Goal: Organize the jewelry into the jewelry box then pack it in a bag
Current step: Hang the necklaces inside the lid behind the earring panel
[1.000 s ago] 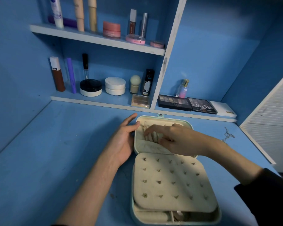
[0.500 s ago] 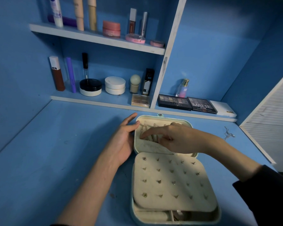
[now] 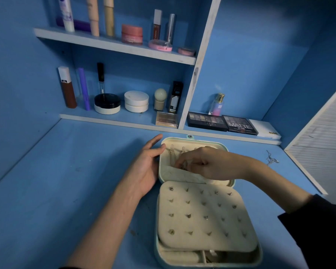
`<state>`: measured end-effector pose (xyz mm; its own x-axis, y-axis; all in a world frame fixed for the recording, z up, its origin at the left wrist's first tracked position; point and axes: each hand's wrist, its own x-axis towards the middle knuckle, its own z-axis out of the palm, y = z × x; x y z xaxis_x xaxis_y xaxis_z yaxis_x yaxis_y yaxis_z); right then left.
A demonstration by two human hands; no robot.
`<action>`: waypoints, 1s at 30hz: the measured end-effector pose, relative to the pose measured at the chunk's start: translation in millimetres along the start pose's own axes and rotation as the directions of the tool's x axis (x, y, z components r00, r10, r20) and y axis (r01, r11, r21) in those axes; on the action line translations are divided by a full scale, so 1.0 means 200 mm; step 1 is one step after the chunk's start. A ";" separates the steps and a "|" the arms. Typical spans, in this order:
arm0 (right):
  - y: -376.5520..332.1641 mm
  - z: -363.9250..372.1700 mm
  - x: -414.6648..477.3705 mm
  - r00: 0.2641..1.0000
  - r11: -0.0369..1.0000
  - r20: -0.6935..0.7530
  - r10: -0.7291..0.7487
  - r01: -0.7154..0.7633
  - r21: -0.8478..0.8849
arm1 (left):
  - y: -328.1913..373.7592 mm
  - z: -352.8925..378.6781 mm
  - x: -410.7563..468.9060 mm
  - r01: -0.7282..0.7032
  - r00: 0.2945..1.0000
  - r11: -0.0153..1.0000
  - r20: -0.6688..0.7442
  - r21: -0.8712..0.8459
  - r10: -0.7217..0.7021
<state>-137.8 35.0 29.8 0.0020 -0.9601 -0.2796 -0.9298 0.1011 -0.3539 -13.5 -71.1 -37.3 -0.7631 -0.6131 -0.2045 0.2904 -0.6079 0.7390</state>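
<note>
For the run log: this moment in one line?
left hand: open, against jewelry box lid | right hand: at lid pocket, grip unclear | chain: loose on table

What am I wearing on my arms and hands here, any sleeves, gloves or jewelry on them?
Both hands are bare: no gloves, rings or watch show on the left hand or the right hand. A dark sleeve covers the right arm from about the elbow up. The left forearm is uncovered down to the frame's edge.
</note>
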 end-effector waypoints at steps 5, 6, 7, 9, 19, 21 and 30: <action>0.03 0.00 0.00 1.000 0.994 0.018 0.002 -0.004 0.114 | 0.00 0.00 0.00 -0.001 1.000 1.000 0.004 -0.006 0.001; 0.03 0.00 0.00 1.000 0.993 0.021 0.002 -0.005 0.120 | 0.00 0.00 0.00 0.000 1.000 1.000 0.004 -0.003 0.000; 0.03 0.00 0.00 1.000 0.993 0.022 0.001 -0.003 0.122 | 0.00 0.00 0.00 0.001 1.000 1.000 0.004 -0.002 -0.001; 0.03 0.00 -0.01 1.000 0.995 0.004 -0.007 0.007 0.095 | 0.00 0.00 0.00 0.001 1.000 1.000 0.005 0.000 -0.001; 0.08 0.05 -0.05 0.981 1.000 -0.196 0.013 -0.009 0.023 | 0.01 0.01 -0.01 0.003 1.000 1.000 0.000 0.001 -0.003; 0.08 0.05 -0.07 0.972 0.999 -0.234 0.016 -0.022 -0.023 | 0.01 0.01 -0.01 0.004 1.000 1.000 -0.001 -0.004 -0.004; 0.20 -0.06 -0.19 0.898 0.992 -0.423 0.119 -0.130 0.003 | 0.01 0.02 -0.01 -0.001 1.000 1.000 -0.011 0.010 0.001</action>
<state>-179.1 72.5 36.4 -0.2642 -0.9608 0.0842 -0.9211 0.2255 -0.3173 -13.0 -69.0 -33.5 -0.7564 -0.6193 -0.2108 0.2851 -0.6020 0.7458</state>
